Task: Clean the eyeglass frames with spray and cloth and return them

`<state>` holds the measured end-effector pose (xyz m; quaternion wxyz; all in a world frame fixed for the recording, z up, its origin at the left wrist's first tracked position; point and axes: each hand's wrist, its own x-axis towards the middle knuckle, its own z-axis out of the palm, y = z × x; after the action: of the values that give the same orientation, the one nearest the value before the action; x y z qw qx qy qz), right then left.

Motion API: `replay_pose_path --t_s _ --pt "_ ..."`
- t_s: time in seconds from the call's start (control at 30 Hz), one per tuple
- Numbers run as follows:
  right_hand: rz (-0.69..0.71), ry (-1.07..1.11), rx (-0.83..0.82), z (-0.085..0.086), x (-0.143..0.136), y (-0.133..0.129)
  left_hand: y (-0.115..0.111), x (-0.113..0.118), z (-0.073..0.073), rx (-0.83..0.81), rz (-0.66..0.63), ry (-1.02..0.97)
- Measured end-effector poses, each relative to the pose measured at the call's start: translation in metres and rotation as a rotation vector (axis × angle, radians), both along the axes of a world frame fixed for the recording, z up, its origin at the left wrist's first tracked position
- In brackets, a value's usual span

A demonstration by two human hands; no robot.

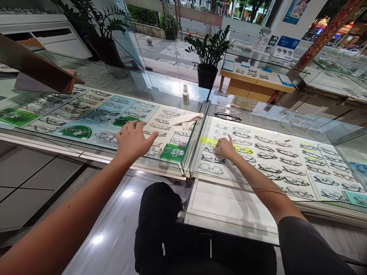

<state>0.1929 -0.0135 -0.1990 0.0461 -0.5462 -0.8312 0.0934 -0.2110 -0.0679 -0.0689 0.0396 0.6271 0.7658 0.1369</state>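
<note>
My left hand point(134, 139) is open above the left glass display case point(169, 100), its fingers loosely bent and the thumb stretched out to the right. Rows of eyeglasses point(106, 136) lie beneath it. Over the right display case, my right hand point(226, 148) has one finger raised and the others bent, apart from it. Nothing shows in its grasp. Closest to it are eyeglasses point(212, 158) on a white and yellow display sheet point(239, 149); the fingertips partly hide some frames, and I cannot tell whether they touch.
A white spray bottle point(185, 95) and a folded cream cloth point(186, 119) lie on the left case. Black-framed eyeglasses point(228, 117) rest near the back of the right case. A potted plant point(208, 68) stands behind. Glass edges meet between the cases.
</note>
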Motion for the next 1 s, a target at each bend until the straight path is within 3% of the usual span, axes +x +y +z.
replay_pose_path --t_s 0.27,0.73,0.87,1.0 --pt "0.024 0.003 -0.011 -0.011 0.008 0.020 0.000 0.001 0.003 -0.023 0.015 0.014" --pt "0.110 -0.035 0.006 -0.020 0.006 0.019 0.000 0.001 0.003 -0.017 0.010 0.002" --pt "0.114 -0.045 0.028 -0.014 0.004 0.016 0.000 0.001 0.003 -0.016 0.011 0.010" --pt "0.088 -0.038 0.075 0.004 -0.004 0.001 0.000 0.001 0.003 -0.021 0.002 0.024"
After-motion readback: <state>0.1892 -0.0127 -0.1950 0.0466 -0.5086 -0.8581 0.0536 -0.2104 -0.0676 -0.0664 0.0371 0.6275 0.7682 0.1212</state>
